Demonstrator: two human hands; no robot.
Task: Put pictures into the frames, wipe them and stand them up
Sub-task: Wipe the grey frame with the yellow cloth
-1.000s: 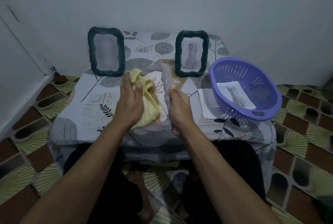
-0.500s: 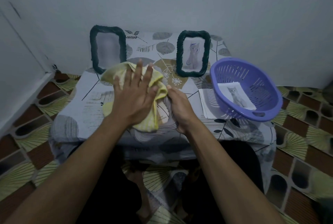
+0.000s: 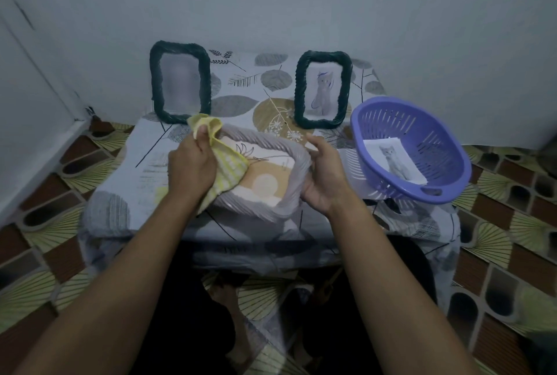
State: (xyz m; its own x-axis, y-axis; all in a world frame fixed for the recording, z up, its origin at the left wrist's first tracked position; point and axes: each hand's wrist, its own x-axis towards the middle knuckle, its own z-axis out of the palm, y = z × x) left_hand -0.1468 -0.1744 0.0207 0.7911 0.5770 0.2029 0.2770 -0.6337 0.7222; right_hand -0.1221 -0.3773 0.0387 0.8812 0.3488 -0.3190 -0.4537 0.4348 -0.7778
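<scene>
The grey woven picture frame [image 3: 265, 137] is at the near edge of the leaf-patterned desk [image 3: 135, 169]. The left hand [image 3: 190, 166] grips a yellow striped cloth [image 3: 230, 163] pressed on the frame's left side. The right hand [image 3: 325, 175] clasps its right rim. Behind it stand the left dark green woven frame [image 3: 180, 85] and the right dark green woven frame [image 3: 323, 89]. To its right sits a purple plastic basket [image 3: 431, 139] holding a cat picture [image 3: 394, 160].

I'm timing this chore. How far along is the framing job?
Done: the left green frame and the right green frame stand filled at the back. In hand: the right hand holds the grey frame, picture inside, while the left hand wipes it with the yellow cloth. Left: standing it up; a loose cat picture lies in the purple basket, with no empty frame in view.
</scene>
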